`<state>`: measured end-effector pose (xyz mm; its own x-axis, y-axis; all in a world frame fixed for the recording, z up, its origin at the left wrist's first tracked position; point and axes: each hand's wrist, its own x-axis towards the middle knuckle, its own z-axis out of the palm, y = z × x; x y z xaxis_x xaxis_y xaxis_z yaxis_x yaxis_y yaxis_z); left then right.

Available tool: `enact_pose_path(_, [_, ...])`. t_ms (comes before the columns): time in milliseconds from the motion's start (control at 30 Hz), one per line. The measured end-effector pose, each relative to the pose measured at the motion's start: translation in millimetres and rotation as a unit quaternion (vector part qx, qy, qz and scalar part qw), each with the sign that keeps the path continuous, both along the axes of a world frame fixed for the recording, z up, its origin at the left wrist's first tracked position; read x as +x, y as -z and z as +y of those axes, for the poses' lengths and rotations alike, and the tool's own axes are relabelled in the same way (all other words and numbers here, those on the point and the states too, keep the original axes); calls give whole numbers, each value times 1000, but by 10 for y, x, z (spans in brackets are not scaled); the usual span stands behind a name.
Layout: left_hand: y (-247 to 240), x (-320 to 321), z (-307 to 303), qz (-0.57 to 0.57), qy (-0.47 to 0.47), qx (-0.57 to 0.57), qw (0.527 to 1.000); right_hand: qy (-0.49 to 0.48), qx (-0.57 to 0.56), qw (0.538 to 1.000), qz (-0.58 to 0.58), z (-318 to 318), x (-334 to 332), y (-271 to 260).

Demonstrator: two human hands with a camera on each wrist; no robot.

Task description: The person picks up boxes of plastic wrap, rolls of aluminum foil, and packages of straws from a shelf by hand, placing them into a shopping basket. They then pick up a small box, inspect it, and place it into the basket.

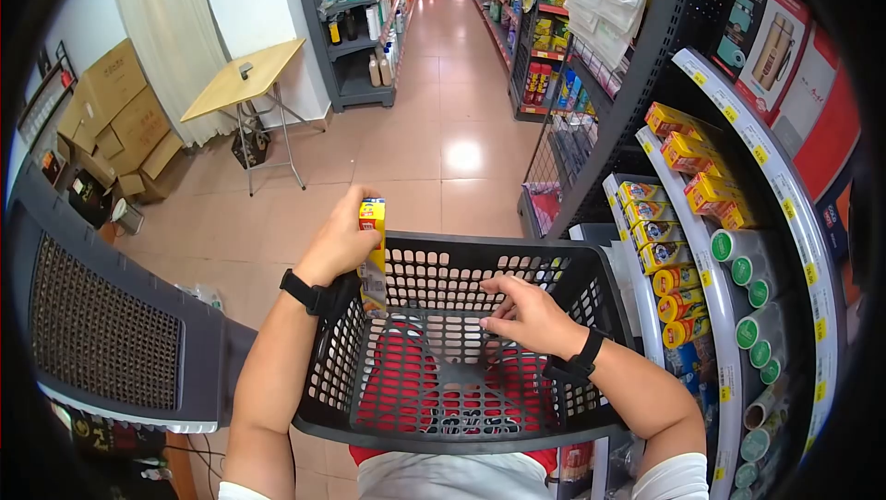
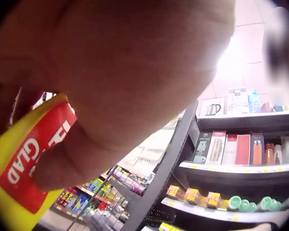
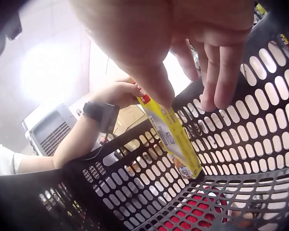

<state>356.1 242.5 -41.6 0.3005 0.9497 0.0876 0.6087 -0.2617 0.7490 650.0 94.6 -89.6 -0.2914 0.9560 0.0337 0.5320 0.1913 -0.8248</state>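
Observation:
My left hand (image 1: 334, 240) grips the upper end of a long yellow box (image 1: 373, 269) at the far left corner of a black plastic shopping basket (image 1: 503, 245). The box stands nearly upright, its lower end down inside the basket. In the left wrist view, the thumb presses on the box's red label (image 2: 26, 185), which reads GLAD. My right hand (image 1: 537, 317) hovers over the basket's right half with loosely bent fingers and nothing in them. Through the basket's perforated floor, red fabric and shoes show below.
At right, a curved shelf (image 1: 711, 297) holds small yellow boxes (image 1: 694, 151) and green-ended rolls (image 1: 741, 269). A grey slatted appliance (image 1: 111, 315) stands at left, with a folding table (image 1: 247, 80) and cardboard boxes (image 1: 120, 117) beyond. A tiled aisle (image 1: 438, 131) runs ahead.

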Motion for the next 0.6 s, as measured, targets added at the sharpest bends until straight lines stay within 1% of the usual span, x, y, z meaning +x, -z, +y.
enact_pose_path(33, [42,-24,18,0,-2,0,1000,-2,0,1000,0,-4,-4,-7])
enact_pose_path(100, [96,-61,51,106,1,76,991,-5,-24,1000,-11,-6,-4,-30])
enact_pose_path(233, [136,-77,44,128,-9,53,990,-7,-26,1000,-14,-18,7,-11])
enact_pose_path(300, [170,-87,29,110,28,172,979,-12,-20,1000,-3,-15,20,35])
enact_pose_path(333, [151,-83,27,110,28,172,979,-12,-19,1000,-3,-15,23,33])
enact_pose_path(400, [90,-67,14,140,78,136,978,-15,-17,1000,-7,-22,29,32])
enact_pose_path(433, [106,-79,14,139,80,136,978,-14,-17,1000,-8,-21,24,47])
enact_pose_path(500, [195,-80,36,154,44,179,971,-15,-16,1000,-10,-31,47,103])
enact_pose_path(533, [185,-65,32,162,38,182,969,-20,-20,998,-48,-16,56,89])
enact_pose_path(567, [156,-71,21,167,34,187,968,-19,-4,998,-53,-28,53,80])
enact_pose_path(600, [180,-69,16,162,35,216,962,-18,14,998,-59,-35,50,76])
